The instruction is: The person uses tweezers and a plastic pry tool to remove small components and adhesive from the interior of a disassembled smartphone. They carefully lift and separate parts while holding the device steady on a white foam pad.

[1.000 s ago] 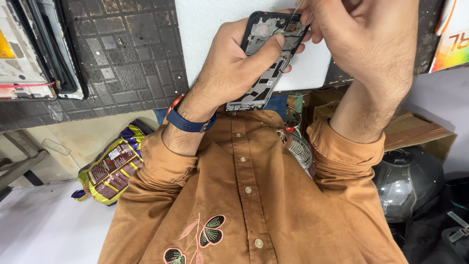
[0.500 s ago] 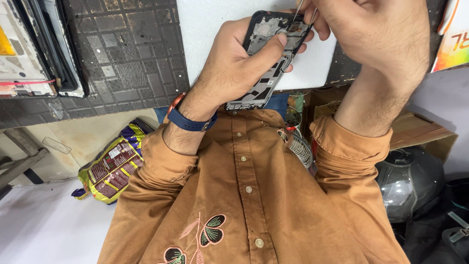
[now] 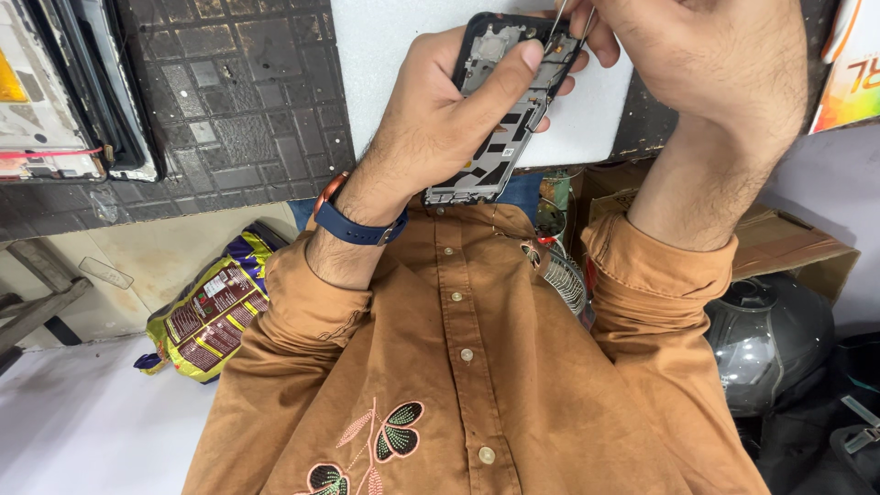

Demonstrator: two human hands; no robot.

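Up near the top of the view, the left hand (image 3: pixel 440 110) gripped an opened black phone frame with bare internals (image 3: pixel 509 101), its long axis tilted from upper right to lower left. The right hand (image 3: pixel 697 64) pinched thin metal tweezers (image 3: pixel 570 23), tips touching the frame's upper end; that hand was nearer. A white mat (image 3: pixel 394 64) lay beneath, a brown cardboard box (image 3: pixel 779 243) well apart
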